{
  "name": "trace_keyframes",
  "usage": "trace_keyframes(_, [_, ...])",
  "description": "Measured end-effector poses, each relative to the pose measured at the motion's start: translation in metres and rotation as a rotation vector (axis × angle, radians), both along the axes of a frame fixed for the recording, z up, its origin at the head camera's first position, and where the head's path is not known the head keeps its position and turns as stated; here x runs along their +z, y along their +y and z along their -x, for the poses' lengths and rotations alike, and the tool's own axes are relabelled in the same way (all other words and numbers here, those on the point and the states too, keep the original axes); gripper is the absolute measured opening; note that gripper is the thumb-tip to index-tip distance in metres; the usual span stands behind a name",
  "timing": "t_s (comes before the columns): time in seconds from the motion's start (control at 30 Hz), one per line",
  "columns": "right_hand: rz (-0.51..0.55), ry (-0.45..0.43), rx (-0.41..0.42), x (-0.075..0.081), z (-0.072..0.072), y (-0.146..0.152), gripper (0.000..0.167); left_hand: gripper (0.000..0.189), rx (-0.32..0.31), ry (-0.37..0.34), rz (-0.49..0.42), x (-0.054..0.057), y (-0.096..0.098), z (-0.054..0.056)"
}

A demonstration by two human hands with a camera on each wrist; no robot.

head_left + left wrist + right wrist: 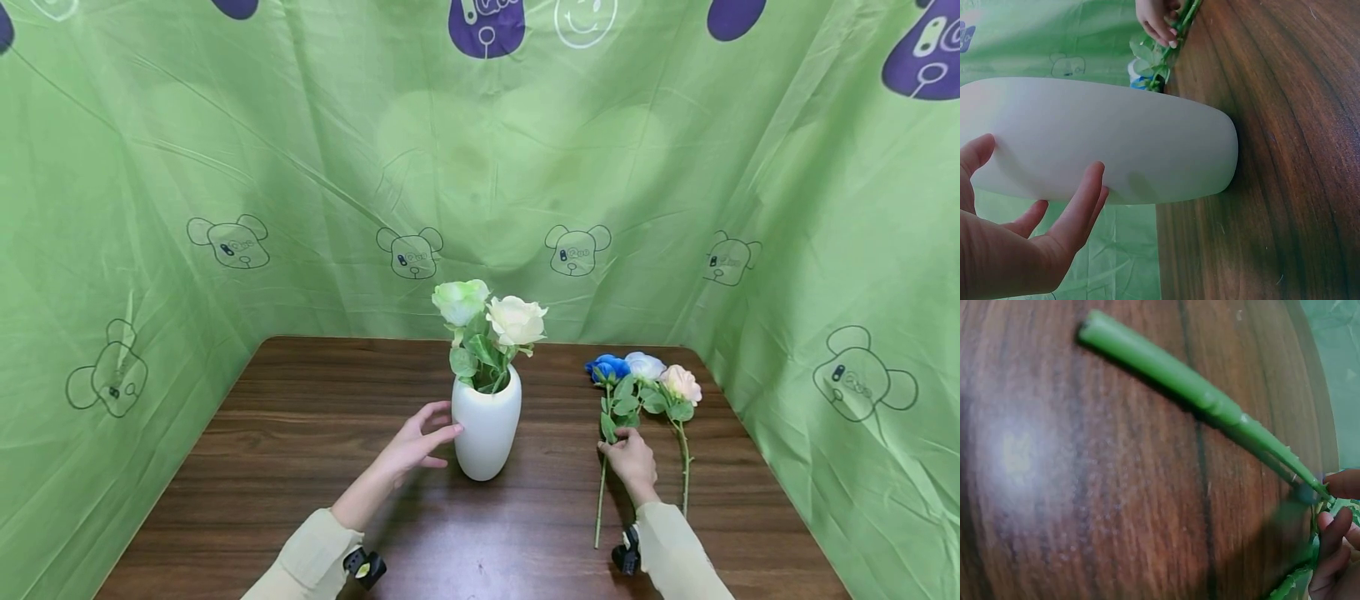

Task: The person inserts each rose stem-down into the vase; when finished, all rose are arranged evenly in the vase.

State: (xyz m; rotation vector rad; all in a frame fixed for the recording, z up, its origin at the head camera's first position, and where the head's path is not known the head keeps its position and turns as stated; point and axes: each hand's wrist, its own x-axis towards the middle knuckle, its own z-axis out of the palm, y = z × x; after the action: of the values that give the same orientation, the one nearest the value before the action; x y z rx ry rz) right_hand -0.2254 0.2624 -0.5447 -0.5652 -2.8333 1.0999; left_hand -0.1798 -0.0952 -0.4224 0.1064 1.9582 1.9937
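Observation:
A white vase [487, 433] stands upright mid-table, holding a pale green rose [459, 302] and a cream rose [517, 320]. My left hand [416, 440] is at the vase's left side, fingers spread and fairly straight; in the left wrist view its fingertips [1094, 172] lie against or very near the wall. To the right, my right hand [632, 462] pinches the stem of a blue rose [607, 369] between thumb and finger. That green stem [1166, 374] points its cut end toward the near edge. Leaves partly cover the grip.
Beside the blue rose lie a pale lilac-white rose [645, 367] and a pink rose [682, 383], their leaves overlapping. The brown wooden table [300, 433] is enclosed by a green printed cloth [330, 167] at the back and sides.

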Motion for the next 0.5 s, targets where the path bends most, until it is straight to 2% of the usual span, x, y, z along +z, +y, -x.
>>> trace_keyframes(0.33, [-0.097,0.019,0.002,-0.0032,0.0034,-0.0071,0.043,0.055,0.000,-0.001,-0.004,0.0006,0.0002,-0.0005])
trace_keyframes(0.43, [-0.054,0.043,0.009,-0.0041,0.0035,-0.0082,0.040,0.055,0.002,0.002,-0.004,0.0005,0.0003,-0.0005])
trace_keyframes(0.5, [0.052,0.066,0.023,-0.0044,0.0035,-0.0093,0.039,0.055,0.003,0.002,-0.005,0.0004,0.0004,-0.0004])
